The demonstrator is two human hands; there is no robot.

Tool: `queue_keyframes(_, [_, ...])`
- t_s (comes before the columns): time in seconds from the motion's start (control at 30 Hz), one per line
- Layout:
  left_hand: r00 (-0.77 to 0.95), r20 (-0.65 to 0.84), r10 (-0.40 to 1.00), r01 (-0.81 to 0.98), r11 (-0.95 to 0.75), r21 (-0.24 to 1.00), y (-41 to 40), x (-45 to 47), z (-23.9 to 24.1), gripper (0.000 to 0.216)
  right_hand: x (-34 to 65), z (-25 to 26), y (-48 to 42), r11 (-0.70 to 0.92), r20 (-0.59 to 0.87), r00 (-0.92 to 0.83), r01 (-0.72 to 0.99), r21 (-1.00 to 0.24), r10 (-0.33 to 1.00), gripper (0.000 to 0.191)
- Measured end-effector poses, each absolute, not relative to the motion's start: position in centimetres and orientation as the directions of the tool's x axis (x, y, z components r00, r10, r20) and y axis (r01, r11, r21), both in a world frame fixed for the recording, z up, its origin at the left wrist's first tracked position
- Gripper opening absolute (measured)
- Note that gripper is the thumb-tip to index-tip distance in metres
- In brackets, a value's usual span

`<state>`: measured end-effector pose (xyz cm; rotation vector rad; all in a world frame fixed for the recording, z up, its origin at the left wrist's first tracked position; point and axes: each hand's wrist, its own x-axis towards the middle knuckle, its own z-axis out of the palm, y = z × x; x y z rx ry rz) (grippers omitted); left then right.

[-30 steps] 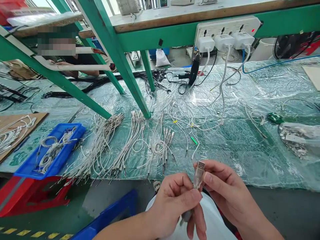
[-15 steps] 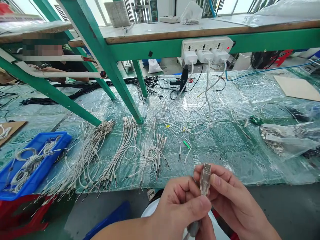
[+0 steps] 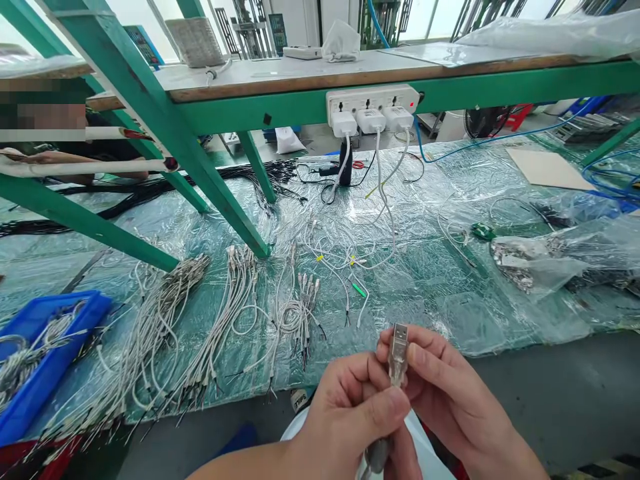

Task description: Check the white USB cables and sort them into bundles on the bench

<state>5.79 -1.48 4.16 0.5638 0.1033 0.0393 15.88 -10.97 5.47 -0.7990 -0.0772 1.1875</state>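
Note:
Both of my hands hold one USB plug (image 3: 397,347) upright in front of the bench edge, its metal end pointing up and its clear housing between my fingertips. My left hand (image 3: 350,417) pinches the lower part, where a grey cable (image 3: 374,457) runs down out of the fist. My right hand (image 3: 443,393) pinches the plug from the right with thumb and fingers. Just beyond them, bundles of short white cables (image 3: 235,313) lie fanned on the plastic-covered table (image 3: 440,280).
A green steel frame (image 3: 165,127) carries a shelf with a white power strip (image 3: 373,103) and three chargers. A blue bin (image 3: 35,347) of cables sits at the left. Clear bags of parts (image 3: 545,260) lie at the right. Another person's arm (image 3: 75,160) rests at the far left.
My view has swung to the right and tipped up a little, so the blue bin slid toward the left edge. Both hands keep the same hold on the plug.

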Motion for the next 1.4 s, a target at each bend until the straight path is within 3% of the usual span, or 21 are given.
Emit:
queue_keyframes(0.73, [0.993,-0.096,0.074,-0.011,0.841,0.54,-1.2,5.5,4.1,0.016,15.6,5.3,-10.6,0.151,-0.334,0.373,-0.83,-0.537,0.866,0.021])
queue_keyframes(0.93, [0.993,-0.1,0.066,-0.007,0.868,0.497,-1.4,5.2,3.8,0.016,15.5,5.3,-10.5,0.164,-0.348,0.389,-0.832,-0.53,0.853,0.019])
queue_keyframes(1.23, [0.976,-0.211,-0.047,0.124,0.921,0.369,-0.7,5.6,4.1,0.035,15.6,5.4,-9.7,0.174,-0.37,0.404,-0.836,-0.521,0.837,0.018])
queue_keyframes(1.4, [0.983,-0.163,-0.089,0.136,0.941,0.309,-0.3,5.5,4.0,0.031,15.5,5.3,-9.8,0.174,-0.386,0.418,-0.83,-0.529,0.822,0.021])
